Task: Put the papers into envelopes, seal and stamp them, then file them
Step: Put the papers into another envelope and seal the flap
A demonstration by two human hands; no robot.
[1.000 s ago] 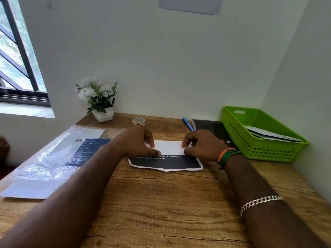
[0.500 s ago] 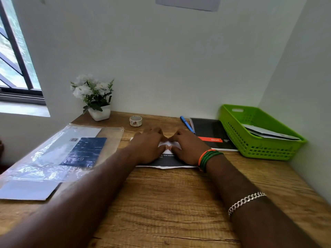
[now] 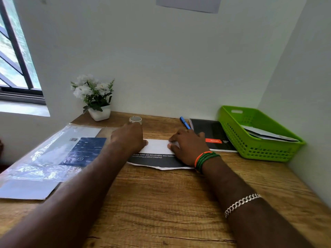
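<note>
White-and-black printed paper (image 3: 157,158), folded over on itself, is laid flat on the tabletop (image 3: 161,203), just left of the black notebook (image 3: 213,135). It is judged light, thin and limp: easily creased, prone to sliding on the wood, and its torn near edge is likely to snag. It is best pinned flat at both ends of the fold and lifted later by a short edge.

Left hand (image 3: 129,138) is pressed on the left end of the white flap, fingers loosely curved, nothing gripped. Right hand (image 3: 188,145) is pressed on the right end, fingers (image 3: 172,139) and thumb flat on the sheet. The middle of the flap is left exposed between the two hands. The green basket (image 3: 259,151), already holding envelopes, is set right of the notebook.
</note>
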